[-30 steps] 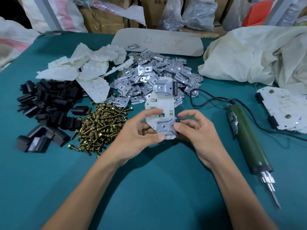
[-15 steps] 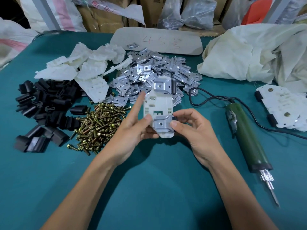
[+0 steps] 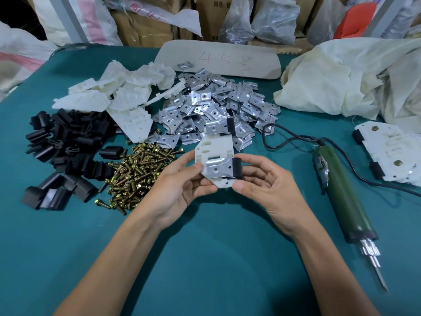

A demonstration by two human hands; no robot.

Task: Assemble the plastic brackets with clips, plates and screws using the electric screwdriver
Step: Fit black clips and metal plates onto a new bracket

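I hold a white plastic bracket (image 3: 215, 148) above the table, fitted with two metal plates and two black clips; the near plate (image 3: 219, 168) and near clip (image 3: 237, 168) face me. My left hand (image 3: 180, 185) pinches its left edge with thumb on top. My right hand (image 3: 266, 185) grips the bottom right corner, fingers behind the clip. Loose white brackets (image 3: 118, 96), metal plates (image 3: 211, 106), black clips (image 3: 61, 142) and brass screws (image 3: 134, 174) lie in heaps beyond and to the left. The green electric screwdriver (image 3: 341, 197) lies at the right.
The screwdriver's black cable (image 3: 287, 139) loops over the green table (image 3: 205, 258). Finished brackets with screws (image 3: 391, 151) are stacked at the right edge. A crumpled white sack (image 3: 353, 76) sits at back right, a beige board (image 3: 218, 60) behind the plates, and bags and boxes beyond.
The bracket has tilted so its near plate faces me more. My left index finger, raised a moment ago, has come down behind the bracket, and my right hand now grips the lower right corner.
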